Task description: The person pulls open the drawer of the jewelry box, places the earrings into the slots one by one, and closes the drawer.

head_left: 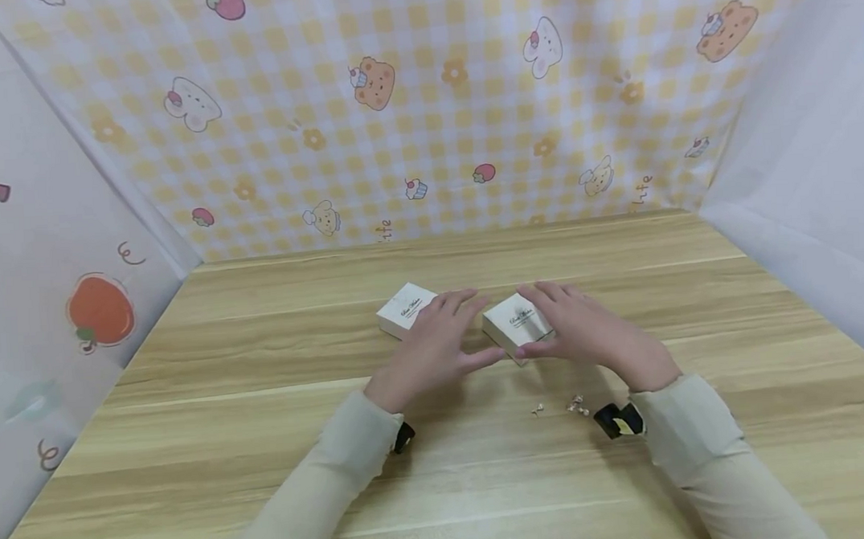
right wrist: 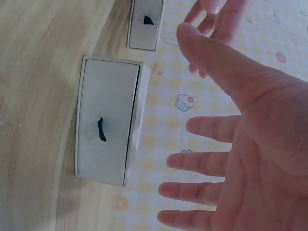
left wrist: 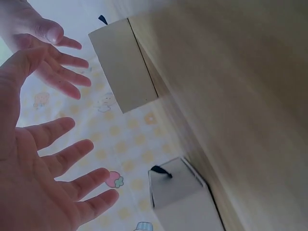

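Two small white boxes with dark lettering on top stand on the wooden table. My left hand (head_left: 438,345) hovers by the left box (head_left: 403,309), partly covering it in the head view, fingers spread and nothing held. My right hand (head_left: 579,323) is over the near right side of the right box (head_left: 515,320), its fingers extended and apart from the box. A short black pull tab (right wrist: 101,130) sticks out of the box front in the right wrist view; the other box (left wrist: 180,192) has a similar black tab in the left wrist view.
Several tiny shiny pieces (head_left: 577,406) lie on the table nearer me, below the right hand, with another small piece (head_left: 538,409) to their left. A yellow checked cloth (head_left: 425,109) hangs behind the wooden table (head_left: 265,437).
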Motion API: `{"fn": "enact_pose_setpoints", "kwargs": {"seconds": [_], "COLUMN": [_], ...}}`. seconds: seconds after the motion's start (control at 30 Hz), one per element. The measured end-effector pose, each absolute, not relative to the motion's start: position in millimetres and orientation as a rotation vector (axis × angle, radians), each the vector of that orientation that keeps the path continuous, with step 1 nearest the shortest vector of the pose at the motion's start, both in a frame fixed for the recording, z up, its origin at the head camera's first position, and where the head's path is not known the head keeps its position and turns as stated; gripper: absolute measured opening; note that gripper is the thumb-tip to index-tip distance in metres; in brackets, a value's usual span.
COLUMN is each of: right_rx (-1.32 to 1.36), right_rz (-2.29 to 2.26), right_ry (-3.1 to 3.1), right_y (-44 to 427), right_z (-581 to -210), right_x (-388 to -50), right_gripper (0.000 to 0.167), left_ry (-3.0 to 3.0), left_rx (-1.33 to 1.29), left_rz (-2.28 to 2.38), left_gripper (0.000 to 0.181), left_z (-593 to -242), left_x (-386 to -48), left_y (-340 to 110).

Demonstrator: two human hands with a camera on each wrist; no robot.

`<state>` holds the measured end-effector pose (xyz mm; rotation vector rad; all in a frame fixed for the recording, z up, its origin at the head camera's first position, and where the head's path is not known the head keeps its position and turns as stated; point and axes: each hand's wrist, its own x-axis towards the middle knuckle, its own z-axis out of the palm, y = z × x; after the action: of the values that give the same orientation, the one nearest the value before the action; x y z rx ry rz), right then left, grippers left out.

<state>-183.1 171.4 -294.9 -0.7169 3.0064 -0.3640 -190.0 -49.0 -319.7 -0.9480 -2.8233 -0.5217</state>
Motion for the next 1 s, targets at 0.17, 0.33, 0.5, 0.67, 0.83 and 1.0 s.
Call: {"fn": "enact_pose_setpoints", "kwargs": {"seconds": [0.17,0.33,0.5,0.67,0.83,1.0], "right_rx": [-0.704,-0.69,-0.688,-0.686,-0.66,-0.625], "right_rz": [-0.371,-0.377,-0.366,-0.384,-0.415,-0.422], "right_ry": [3.003,2.998,2.996,2.981,2.967,2.937], "right_y": [173,174,175,175,176,175], "right_z": [-296,-298,-299,-299,-300,-303], "right_x": [-185,-187,-187,-186,-187,-190], "right_gripper": [0.087,0.087,0.085,0.085,0.085,0.087], "left_ry": [-2.86,-2.887,-2.918,-2.987,-3.043,-3.083], "left_rx": [-0.942,-0.927,-0.914,-0.9,-0.927,-0.96], "left_rz": [-0.573,-0.608,-0.613,-0.55,-0.561,-0.582], "left_gripper": [0.075,0.075,0.074,0.078,0.079,0.077], "left_z": [-322,-323,-323,-324,-327,-329], "left_x": [-193,-195,-196,-197,-198,-198], "left_y": [-43,-39,-35,-33,-32,-31]}}
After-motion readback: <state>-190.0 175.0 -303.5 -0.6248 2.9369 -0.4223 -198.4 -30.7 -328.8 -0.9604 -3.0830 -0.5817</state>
